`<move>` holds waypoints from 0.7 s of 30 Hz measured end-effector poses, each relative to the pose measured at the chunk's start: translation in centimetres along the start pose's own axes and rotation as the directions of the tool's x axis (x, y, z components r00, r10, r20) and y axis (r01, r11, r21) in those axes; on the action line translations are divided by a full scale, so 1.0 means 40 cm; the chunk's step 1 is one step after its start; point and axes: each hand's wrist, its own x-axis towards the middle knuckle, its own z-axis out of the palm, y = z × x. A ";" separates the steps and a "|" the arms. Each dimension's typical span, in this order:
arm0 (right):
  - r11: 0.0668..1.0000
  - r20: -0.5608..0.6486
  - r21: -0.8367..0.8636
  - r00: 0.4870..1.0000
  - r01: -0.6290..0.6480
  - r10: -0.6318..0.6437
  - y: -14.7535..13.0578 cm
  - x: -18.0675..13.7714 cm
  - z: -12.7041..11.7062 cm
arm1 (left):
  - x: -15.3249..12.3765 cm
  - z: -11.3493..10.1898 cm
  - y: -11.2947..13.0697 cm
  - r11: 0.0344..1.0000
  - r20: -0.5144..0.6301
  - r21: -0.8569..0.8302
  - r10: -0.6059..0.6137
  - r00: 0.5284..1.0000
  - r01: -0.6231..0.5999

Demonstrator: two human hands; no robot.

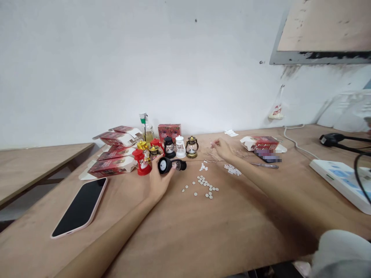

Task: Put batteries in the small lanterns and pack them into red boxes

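My left hand [159, 181] is wrapped round a small black toy lantern [171, 165], held on its side with its round base facing me. My right hand [222, 148] reaches far across the wooden table [185, 231], fingers pinched over thin wire pieces [213, 158]; what it grips is too small to make out. Between the hands lie several small round button cells [205, 185] and little white tabs [232, 170]. A row of small lanterns stands behind: red [142, 162], gold [143, 147], black [169, 147], white [180, 146] and bronze [191, 147].
Red-and-white cartons [114, 158] are stacked at the left, another carton [261, 143] at the right. A phone [81, 206] lies face up near the left edge. Scissors [265, 165], a white power strip [342, 181], black cables [344, 141] and a small oil bottle [147, 129] are also here.
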 end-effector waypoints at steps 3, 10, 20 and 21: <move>0.998 0.050 0.045 0.997 0.053 -0.055 -0.003 -0.082 -0.007 | 0.010 0.004 -0.016 0.990 0.009 -0.086 -0.110 0.994 0.110; 0.945 -0.010 -0.148 0.955 0.291 -0.296 0.004 -0.182 -0.040 | 0.008 0.019 -0.010 0.873 0.177 -0.364 -0.276 0.945 0.324; 0.777 0.203 -0.269 0.822 0.569 -0.531 0.005 -0.242 -0.011 | 0.016 0.022 -0.008 0.745 0.250 -0.450 -0.424 0.870 0.492; 0.801 0.193 -0.256 0.841 0.540 -0.505 0.011 -0.239 -0.008 | 0.016 0.021 -0.006 0.744 0.257 -0.429 -0.443 0.859 0.512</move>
